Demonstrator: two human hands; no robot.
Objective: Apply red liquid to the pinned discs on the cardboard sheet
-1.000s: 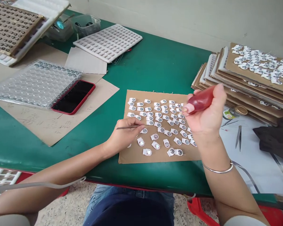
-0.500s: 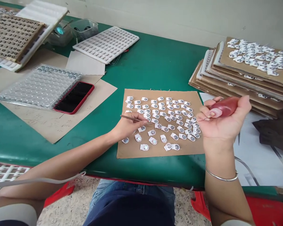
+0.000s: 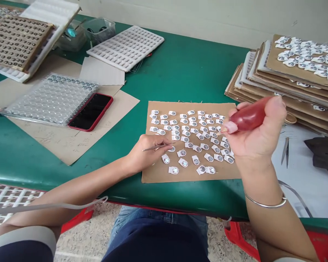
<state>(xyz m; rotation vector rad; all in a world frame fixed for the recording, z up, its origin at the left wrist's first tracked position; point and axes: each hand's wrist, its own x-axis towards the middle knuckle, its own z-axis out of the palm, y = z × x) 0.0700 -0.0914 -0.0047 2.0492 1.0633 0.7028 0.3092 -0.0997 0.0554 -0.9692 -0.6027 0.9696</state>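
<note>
My left hand (image 3: 149, 153) is closed around thin metal tweezers (image 3: 155, 147), their tip beside a small white tab with a round silver disc (image 3: 171, 149). Beneath it lies a brown cardboard sheet (image 3: 158, 176), covered with several more such pieces in loose rows. My right hand (image 3: 262, 142) is raised over the sheet's right edge. It grips a red squeeze bottle (image 3: 248, 115), whose pale nozzle (image 3: 231, 126) tapers to a fine tip pointing left and down toward the pieces.
A phone in a red case (image 3: 91, 112) lies by a clear blister tray (image 3: 54, 100). White trays (image 3: 128, 47) and plastic tubs (image 3: 100, 31) stand at the back left. At right rises a stack of loaded cardboard sheets (image 3: 262, 78), with other tweezers (image 3: 285, 153) on white paper.
My right hand has turned and moved the red bottle so its nozzle points left, closer to the pieces. My left hand stays over the sheet with the tweezers. The view has shifted slightly.
</note>
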